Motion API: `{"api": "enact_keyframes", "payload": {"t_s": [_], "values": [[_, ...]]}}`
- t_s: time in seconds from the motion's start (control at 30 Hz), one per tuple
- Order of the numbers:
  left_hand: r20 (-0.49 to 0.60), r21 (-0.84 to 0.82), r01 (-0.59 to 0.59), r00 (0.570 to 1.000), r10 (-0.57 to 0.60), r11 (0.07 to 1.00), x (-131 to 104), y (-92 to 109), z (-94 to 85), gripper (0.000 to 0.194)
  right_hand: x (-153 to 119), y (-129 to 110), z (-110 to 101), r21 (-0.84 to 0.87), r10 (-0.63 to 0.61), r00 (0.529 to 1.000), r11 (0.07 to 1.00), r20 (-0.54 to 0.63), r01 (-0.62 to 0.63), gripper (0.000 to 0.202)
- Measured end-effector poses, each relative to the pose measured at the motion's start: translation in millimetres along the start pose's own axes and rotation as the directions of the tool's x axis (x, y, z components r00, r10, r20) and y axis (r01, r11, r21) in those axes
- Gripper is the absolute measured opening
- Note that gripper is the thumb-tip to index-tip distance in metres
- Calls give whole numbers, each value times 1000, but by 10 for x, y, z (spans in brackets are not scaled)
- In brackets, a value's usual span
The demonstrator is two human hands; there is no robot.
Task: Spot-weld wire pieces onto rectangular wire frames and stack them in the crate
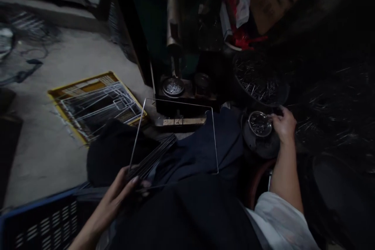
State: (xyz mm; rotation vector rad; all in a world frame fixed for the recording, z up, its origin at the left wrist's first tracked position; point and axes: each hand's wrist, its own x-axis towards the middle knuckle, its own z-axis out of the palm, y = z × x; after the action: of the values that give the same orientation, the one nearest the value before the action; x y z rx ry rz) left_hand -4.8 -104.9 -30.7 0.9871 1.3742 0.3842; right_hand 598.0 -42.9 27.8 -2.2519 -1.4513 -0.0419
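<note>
In the lower left, the left hand (pixel 127 185) has its fingers closed around thin rods (pixel 156 152) and a bent wire frame (pixel 178 103), while the right hand (pixel 283 123), right of center, seems to pinch the small bowl's (pixel 260 124) edge.

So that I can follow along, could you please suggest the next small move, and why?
Probably move the right hand in over the dish to pick a piece: its fingers are at the rim, small metal pieces lie inside, and the left hand is occupied with wires.
</note>
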Motion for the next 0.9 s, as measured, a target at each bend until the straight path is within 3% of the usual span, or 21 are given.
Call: {"api": "enact_keyframes", "payload": {"t_s": [0.07, 0.17, 0.3, 0.47, 0.57, 0.67, 0.77, 0.9], "values": [[161, -175, 133, 981, -105, 975, -59, -16, -25, 71, -43, 17, -41, -151, 46, 988, 988, 151, -23, 36], [258, -311, 174, 962, -93, 934, -100, 34, -16, 89, -26, -62, -85, -228, 33, 937, 972, 347, 50, 28], [223, -406, 78, 975, 16, 910, 13, 107, 92, 92, 38, -468, -160, 47, -169, 908, 985, 383, 164, 31], [171, -497, -50, 973, 154, 866, 187, 150, 262, 89, 74, -1287, -19, 304, -302, 879, 933, 370, 192, 34], [167, -531, -79, 966, 195, 844, 209, 155, 342, 90, 65, -1699, 371, 512, -298, 883, 855, 363, 78, 36], [170, -556, -94, 960, 223, 826, 190, 117, 406, 91, -6, -2037, 955, 722, -195, 863, 648, 465, -242, 36], [201, -605, -68, 951, 235, 793, 174, 31, 468, 89, -112, -2362, 1552, 728, -46, 785, 412, 618, -548, 27], [231, -636, -44, 942, 245, 770, 188, -73, 528, 88, -195, -2733, 2099, 685, 64, 699, 159, 712, -711, 19]]}}
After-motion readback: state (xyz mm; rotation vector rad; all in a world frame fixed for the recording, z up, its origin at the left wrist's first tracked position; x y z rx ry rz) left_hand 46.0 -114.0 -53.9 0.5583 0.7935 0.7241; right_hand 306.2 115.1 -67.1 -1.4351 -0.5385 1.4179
